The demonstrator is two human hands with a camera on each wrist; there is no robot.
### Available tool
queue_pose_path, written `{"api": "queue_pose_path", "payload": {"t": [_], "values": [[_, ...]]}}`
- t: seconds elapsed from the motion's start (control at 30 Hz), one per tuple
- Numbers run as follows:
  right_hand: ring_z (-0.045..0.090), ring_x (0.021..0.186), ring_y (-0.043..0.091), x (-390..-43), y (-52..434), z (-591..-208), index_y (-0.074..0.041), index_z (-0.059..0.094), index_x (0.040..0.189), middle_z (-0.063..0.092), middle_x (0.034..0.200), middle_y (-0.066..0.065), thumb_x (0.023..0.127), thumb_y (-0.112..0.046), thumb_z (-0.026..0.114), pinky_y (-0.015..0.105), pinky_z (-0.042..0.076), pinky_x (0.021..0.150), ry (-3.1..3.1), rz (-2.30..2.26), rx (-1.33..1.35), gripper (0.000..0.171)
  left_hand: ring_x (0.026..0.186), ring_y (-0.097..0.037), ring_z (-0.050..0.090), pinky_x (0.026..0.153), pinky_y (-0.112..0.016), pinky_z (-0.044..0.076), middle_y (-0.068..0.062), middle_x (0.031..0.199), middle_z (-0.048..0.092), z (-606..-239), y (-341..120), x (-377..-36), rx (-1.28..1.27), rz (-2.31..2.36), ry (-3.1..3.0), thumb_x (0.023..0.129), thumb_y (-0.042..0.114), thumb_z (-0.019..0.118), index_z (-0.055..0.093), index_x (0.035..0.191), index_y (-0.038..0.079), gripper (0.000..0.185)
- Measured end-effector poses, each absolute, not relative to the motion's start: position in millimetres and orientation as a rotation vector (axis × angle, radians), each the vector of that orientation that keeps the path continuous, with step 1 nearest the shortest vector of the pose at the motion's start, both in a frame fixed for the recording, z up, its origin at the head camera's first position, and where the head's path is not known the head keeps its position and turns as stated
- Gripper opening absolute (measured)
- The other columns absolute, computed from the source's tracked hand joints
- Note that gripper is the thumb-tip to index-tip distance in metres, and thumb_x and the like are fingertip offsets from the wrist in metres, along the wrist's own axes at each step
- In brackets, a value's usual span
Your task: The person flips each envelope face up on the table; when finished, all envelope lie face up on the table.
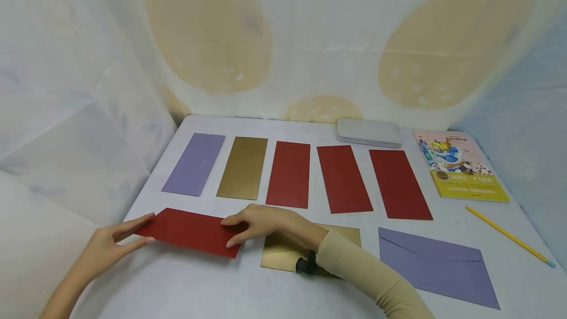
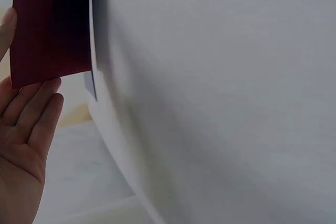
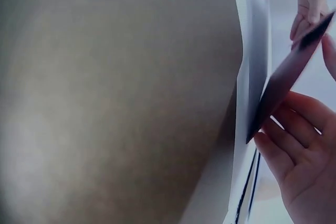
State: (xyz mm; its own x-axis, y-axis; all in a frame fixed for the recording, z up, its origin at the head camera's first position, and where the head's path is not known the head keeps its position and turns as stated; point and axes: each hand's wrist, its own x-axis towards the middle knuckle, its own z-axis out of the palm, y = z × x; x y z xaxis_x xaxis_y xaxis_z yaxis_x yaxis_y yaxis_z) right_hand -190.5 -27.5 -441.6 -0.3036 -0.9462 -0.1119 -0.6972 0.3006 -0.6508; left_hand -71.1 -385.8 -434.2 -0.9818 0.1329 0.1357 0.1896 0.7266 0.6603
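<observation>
Both hands hold a red envelope (image 1: 188, 230) by its two ends, lifted and tilted above the table at the front left. The left hand (image 1: 104, 247) pinches the left end, thumb and fingers on opposite faces. At the other end, the right hand (image 1: 266, 221) grips the right edge; in the right wrist view its fingers (image 3: 294, 129) lie along the underside of the envelope. Beneath the right forearm lies a gold envelope (image 1: 281, 254), partly covered by the sleeve and a black wrist strap. Farther right, a purple envelope (image 1: 436, 265) lies flat with slits showing.
Behind the hands runs a row: a purple envelope (image 1: 195, 164), a gold one (image 1: 242, 167) and three red ones, the nearest red envelope (image 1: 289, 174) left of the others. A pale flat case (image 1: 369, 132) lies at the back, a picture book (image 1: 460, 166) and yellow pencil (image 1: 507, 234) at right.
</observation>
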Motion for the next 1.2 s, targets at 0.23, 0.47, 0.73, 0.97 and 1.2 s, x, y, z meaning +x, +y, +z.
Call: {"api": "queue_pose_path", "payload": {"t": [0.23,0.47,0.73,0.97,1.2], "values": [[0.051,0.113,-0.007,-190.0,-26.9,-439.0,-0.015,0.058,0.136,0.058,0.131,-0.012,0.096,-0.045,0.056,0.012,0.040,0.091,2.069,-0.742,-1.400,0.050,0.099,0.016,0.056,0.080,-0.003,0.037,0.000,0.112,0.070,-418.9,-378.4,-77.2,-0.233,-1.002,-2.827,0.082,0.025,0.079,0.070,0.121,0.016,0.042],[0.056,0.096,-0.006,-191.3,-22.7,-433.6,-0.019,0.063,0.131,0.064,0.114,-0.019,0.101,-0.038,0.050,0.015,0.044,0.083,2.073,-0.800,-1.406,0.038,0.093,0.014,0.059,0.078,-0.002,0.037,0.005,0.103,0.073,-410.8,-371.3,-89.4,-0.223,-0.897,-2.842,0.082,0.033,0.078,0.074,0.112,0.018,0.033],[0.047,0.123,-0.003,-187.3,-3.6,-408.0,-0.015,0.055,0.138,0.055,0.136,-0.007,0.101,-0.035,0.051,0.017,0.040,0.096,2.136,-1.009,-1.522,0.043,0.088,0.007,0.064,0.074,-0.005,0.043,0.000,0.101,0.073,-408.2,-370.1,-101.5,-0.263,-0.959,-2.832,0.084,0.030,0.077,0.075,0.109,0.014,0.030],[0.044,0.127,-0.002,-180.0,8.7,-396.1,-0.014,0.051,0.141,0.051,0.140,-0.005,0.088,-0.031,0.072,0.016,0.040,0.096,2.217,-1.062,-1.766,0.059,0.090,0.009,0.063,0.074,-0.004,0.042,0.002,0.103,0.073,-404.9,-364.5,-112.2,-0.227,-0.974,-2.814,0.084,0.033,0.076,0.073,0.114,0.015,0.035],[0.049,0.124,0.002,-178.7,8.9,-402.6,-0.008,0.056,0.136,0.055,0.137,0.000,0.087,-0.022,0.074,0.014,0.047,0.077,2.271,-0.997,-1.918,0.055,0.085,0.011,0.063,0.072,-0.006,0.046,-0.010,0.101,0.072,-414.9,-357.7,-124.3,-0.244,-1.073,-2.678,0.083,0.021,0.078,0.067,0.125,0.012,0.044]]}}
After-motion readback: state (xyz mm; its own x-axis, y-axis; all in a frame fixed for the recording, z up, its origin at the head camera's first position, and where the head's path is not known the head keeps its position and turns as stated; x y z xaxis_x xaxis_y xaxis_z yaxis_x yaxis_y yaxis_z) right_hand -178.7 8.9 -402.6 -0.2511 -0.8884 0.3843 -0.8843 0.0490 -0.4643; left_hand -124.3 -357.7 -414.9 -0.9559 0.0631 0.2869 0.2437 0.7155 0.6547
